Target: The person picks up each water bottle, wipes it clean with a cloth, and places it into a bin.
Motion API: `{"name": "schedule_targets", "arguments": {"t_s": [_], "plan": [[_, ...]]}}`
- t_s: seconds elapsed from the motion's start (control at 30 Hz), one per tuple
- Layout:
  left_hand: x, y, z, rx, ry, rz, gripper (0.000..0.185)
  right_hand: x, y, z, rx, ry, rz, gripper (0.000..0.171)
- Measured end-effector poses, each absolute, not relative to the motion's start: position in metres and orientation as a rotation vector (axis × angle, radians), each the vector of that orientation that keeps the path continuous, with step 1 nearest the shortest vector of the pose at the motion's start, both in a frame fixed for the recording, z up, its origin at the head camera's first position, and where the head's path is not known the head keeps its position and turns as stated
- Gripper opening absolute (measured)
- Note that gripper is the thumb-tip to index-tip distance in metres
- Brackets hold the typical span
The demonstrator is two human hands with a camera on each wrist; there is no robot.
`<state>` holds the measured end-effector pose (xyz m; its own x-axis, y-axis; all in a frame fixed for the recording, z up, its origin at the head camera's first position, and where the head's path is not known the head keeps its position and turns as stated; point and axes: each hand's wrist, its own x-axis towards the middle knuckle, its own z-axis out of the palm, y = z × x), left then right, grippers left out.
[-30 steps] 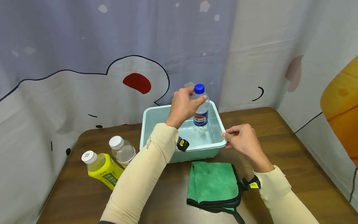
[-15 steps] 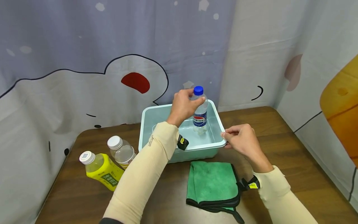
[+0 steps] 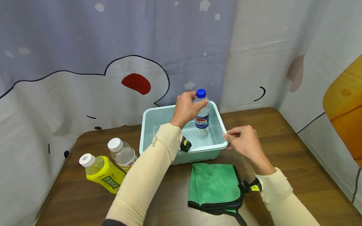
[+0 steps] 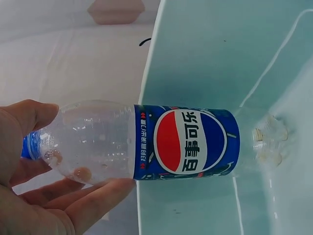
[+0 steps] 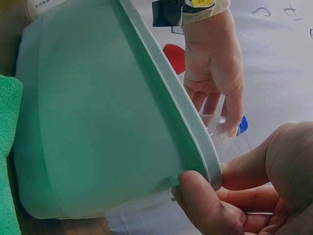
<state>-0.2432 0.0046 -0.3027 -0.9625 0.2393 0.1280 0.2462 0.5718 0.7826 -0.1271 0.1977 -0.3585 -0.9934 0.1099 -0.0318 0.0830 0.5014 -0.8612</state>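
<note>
From above, the left hand (image 3: 186, 108) grips the bottle (image 3: 202, 114) upright in the tub (image 3: 147, 125). Left wrist: base in water; keep it vertical. Right wrist: right hand (image 5: 244, 196) pinches the rim, steadying.

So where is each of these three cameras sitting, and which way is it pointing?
Head: worn high, looks forward and down at the table; both sleeved arms show, left hand on the bottle, right hand at the tub.
Left wrist: looks along the palm at the bottle over the tub; fingers show.
Right wrist: looks past the tub's outer wall; thumb and fingers pinch its rim.
All three share bottle and tub.
</note>
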Motion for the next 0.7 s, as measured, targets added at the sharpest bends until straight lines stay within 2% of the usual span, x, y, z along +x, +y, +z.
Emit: {"name": "schedule_targets", "arguments": {"t_s": [0.7], "plan": [[-0.2484,0.0085,-0.3124,-0.409,-2.787,-1.485,0.049,-0.1247,0.197,-0.3615,-0.162,-2.675,1.544,0.024]]}}
